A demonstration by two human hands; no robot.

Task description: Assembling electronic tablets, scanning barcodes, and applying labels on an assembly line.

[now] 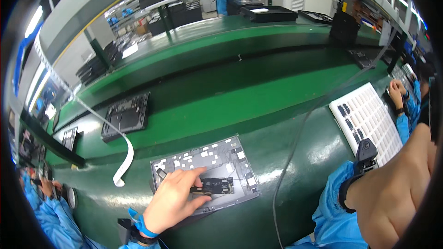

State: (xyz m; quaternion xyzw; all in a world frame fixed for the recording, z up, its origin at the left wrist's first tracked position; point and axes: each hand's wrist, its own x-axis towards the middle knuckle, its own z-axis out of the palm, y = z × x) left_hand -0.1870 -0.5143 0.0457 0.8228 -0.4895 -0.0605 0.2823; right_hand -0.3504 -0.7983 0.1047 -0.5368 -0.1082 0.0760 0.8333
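Note:
My left hand [171,199] is closed on a small dark circuit board [218,185], thumb on its near edge and fingers on its far edge. The board is over the pale middle of a flat grey laptop casing [251,175] that lies on the bench; whether they touch I cannot tell. White patches dot the casing. My right hand [397,191] is large and close at the right rim, beyond a black wristband; its fingers run into the dark edge and cannot be made out. Near it lies a white slotted tray [383,150] with several small dark parts in its left rows.
A black cable [295,145] crosses the green bench [263,157]. Left of centre, a white strip [127,161] hangs down near a dark laptop chassis [124,116]. Co-workers' hands show at the right [397,94] and far left [47,186]. A black tray [272,14] rests on the back shelf.

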